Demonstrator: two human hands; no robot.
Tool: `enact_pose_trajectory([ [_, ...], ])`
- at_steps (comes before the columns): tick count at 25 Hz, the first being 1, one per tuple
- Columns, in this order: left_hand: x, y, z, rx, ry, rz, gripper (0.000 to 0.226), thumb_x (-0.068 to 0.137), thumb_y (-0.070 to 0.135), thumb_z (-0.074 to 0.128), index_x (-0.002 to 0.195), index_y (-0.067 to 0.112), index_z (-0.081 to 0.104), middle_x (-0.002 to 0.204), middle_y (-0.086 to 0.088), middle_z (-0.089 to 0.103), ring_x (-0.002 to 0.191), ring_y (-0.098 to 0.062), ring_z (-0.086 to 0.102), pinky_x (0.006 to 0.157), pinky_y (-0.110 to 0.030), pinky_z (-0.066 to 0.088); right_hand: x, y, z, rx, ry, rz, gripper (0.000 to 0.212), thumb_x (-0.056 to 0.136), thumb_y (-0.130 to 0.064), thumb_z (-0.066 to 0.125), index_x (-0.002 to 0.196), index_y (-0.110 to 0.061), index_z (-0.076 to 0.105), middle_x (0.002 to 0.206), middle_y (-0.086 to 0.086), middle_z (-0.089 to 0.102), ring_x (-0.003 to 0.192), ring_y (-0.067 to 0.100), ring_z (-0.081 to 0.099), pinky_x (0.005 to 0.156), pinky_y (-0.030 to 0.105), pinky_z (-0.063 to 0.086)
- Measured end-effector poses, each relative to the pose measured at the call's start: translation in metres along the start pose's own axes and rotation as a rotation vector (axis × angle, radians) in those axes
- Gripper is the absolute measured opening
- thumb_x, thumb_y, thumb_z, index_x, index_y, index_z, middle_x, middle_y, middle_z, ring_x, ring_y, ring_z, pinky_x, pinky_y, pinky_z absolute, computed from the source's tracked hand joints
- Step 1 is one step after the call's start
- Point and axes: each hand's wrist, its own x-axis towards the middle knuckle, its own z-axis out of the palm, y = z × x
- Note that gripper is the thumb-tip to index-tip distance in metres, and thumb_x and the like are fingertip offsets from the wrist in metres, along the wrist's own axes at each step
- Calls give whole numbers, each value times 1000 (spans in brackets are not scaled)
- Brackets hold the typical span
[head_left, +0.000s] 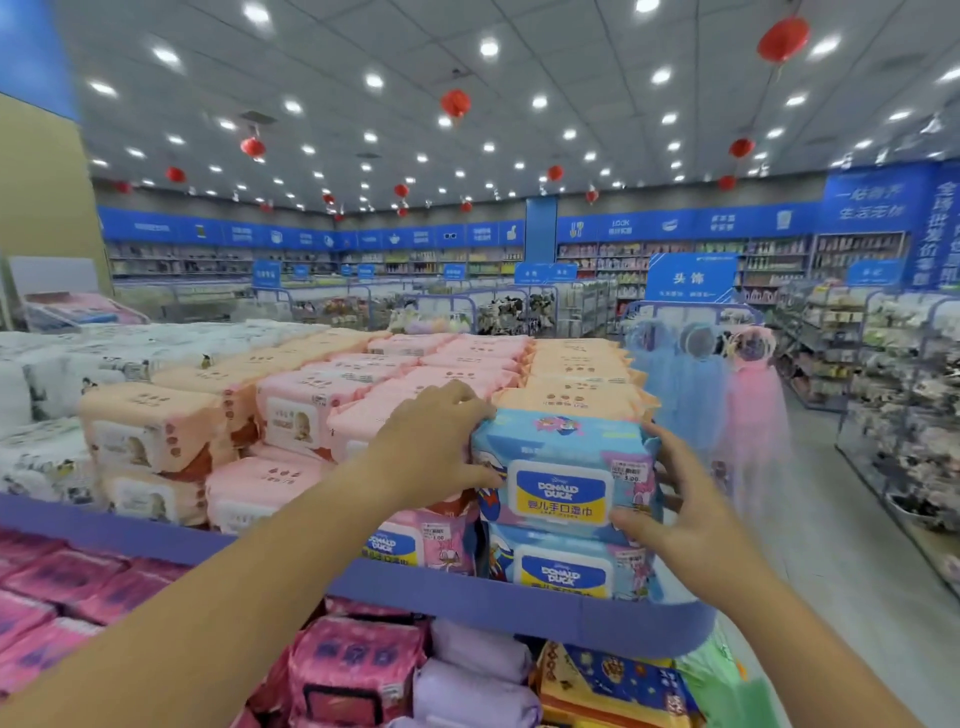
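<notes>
my blue wipes pack (563, 452) reads "donald duck" on its lid and "婴儿手口湿巾" on the yellow band below. the price sticker (629, 472) at its 2 o'clock says 3.00. the lower blue pack (566, 571) at 6 o'clock and the pink pack (415, 543) at 8 o'clock repeat "donald duck". far off at 1 o'clock an aisle sign (690, 279) reads "头饰", and a wall banner (620, 224) at 12 o'clock says "look".

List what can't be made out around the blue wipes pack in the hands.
All in the head view:
fingertips of the right hand, hidden behind the top blue pack;
print on the price sticker, too small to read;
bottom of the lower blue pack, hidden by the shelf rim;
hanging blue and pink items, blurred.
</notes>
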Motion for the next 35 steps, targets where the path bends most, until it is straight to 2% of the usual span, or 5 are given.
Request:
enact_pose_trajectory([
  [4, -9, 10, -12, 42, -38, 6, 76, 81, 62, 72, 145, 27, 48, 133, 3, 56, 121, -23, 53, 100, -41, 45, -2, -20, -4, -91, -27, 26, 91, 77, -12, 86, 145, -38, 32, 134, -20, 50, 109, -18, 54, 81, 1, 45],
  [8, -30, 12, -28, -97, -63, 6, 87, 83, 57, 74, 154, 27, 34, 149, 5, 44, 135, -17, 45, 106, -34, 40, -4, -38, -1, -461, -3, -62, 96, 77, -48, 80, 156, -24, 29, 165, -2, 21, 152, 13, 15, 122, 34, 20],
  [17, -192, -83, -57, -358, -63, -137, 116, 84, 64, 72, 157, 48, -18, 166, 27, -10, 154, 1, 3, 124, -28, 18, -43, -131, 139, -576, -17, -246, 99, 71, -79, 37, 154, -24, 33, 164, -3, 28, 155, 20, 15, 124, 46, -10],
  [23, -361, -227, -96, -411, -49, -342, 117, 82, 65, 73, 156, 51, -16, 166, 30, -8, 155, 0, 4, 127, -35, 21, -78, -251, 337, -239, -315, -220, 86, 88, -61, 61, 158, -33, 19, 164, -11, 20, 150, 14, 22, 120, 39, 24],
  [35, -638, -462, -114, -621, 63, -865, 118, 76, 62, 81, 156, 56, -6, 166, 28, 8, 153, -3, 20, 119, -33, 34, -159, -351, 697, 182, -761, -121, 95, 73, -82, 59, 153, -45, 26, 157, -25, 28, 141, 3, 32, 114, 37, 33],
])
